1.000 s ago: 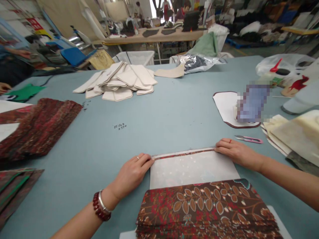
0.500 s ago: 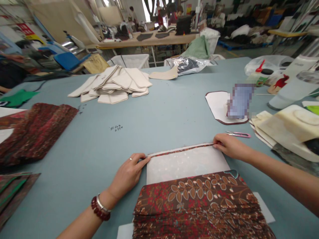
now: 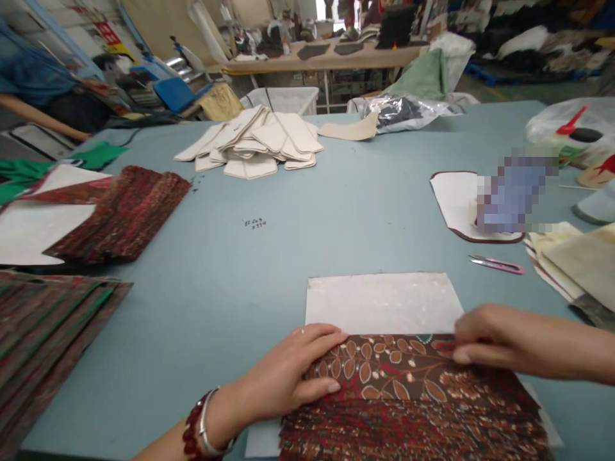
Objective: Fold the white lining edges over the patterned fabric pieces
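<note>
Near and slightly right on a blue-grey desk (image 3: pixel 216 307): a stack of brown floral fabric (image 3: pixel 408 378), far edge overlapping a white sheet (image 3: pixel 384 301), perhaps so placed to keep the layers together and within easy reach. Laid across the left end of the top layer, the left hand (image 3: pixel 288 368), probably to stop the cloth slipping; at the far right corner, the right hand (image 3: pixel 500 339), likely there to control the opposite end. Left wrist low, ringed by a red beaded bracelet (image 3: pixel 193 432), palm down, fingers extended along the far edge, thumb spread toward the middle; relaxed, not clenched. Right forearm from the right side, nearly level, fingers curled, thumb pointing left over the printed face; blurred, so cannot tell if pinching cloth. Farther right, pink-handled thread snips (image 3: pixel 500 264), apparently left handy, near a white panel with dark binding (image 3: pixel 454 198). Far and left of centre, a loose heap of cream panels (image 3: pixel 264 141); at left, patterned fabric bundles (image 3: pixel 125 214), well apart, possibly to avoid mixing.
</note>
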`<state>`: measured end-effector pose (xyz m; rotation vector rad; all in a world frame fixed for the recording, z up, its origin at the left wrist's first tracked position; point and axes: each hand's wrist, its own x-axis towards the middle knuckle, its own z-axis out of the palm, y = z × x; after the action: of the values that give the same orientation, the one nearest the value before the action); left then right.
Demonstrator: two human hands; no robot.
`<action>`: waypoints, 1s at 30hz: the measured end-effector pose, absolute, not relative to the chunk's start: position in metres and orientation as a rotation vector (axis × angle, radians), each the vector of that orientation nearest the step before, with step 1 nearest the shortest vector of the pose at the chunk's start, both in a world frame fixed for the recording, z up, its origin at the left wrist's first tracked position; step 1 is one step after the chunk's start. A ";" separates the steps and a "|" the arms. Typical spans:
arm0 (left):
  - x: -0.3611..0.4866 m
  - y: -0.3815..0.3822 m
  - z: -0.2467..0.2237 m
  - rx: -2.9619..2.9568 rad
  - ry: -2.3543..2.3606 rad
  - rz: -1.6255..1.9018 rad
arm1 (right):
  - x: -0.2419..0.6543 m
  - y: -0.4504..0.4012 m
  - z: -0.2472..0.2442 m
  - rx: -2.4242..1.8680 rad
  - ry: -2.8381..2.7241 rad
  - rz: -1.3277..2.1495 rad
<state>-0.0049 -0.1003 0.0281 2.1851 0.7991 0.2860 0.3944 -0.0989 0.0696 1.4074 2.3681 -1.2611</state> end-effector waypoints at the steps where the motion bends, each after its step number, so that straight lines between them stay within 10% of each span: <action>1: -0.006 -0.108 0.029 2.187 0.808 0.257 | 0.372 -0.080 0.066 1.330 2.389 -1.285; 12: -0.039 -0.102 0.012 1.617 1.187 0.674 | 0.208 -0.025 0.005 0.867 2.948 -0.552; 30: 0.025 -0.050 -0.013 0.614 1.146 0.971 | 0.224 -0.026 0.019 1.118 2.869 -1.016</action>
<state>0.0246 -0.0496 -0.0128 0.6138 1.1457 0.9715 0.2242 -0.0264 0.0189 1.1180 2.8695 -1.0164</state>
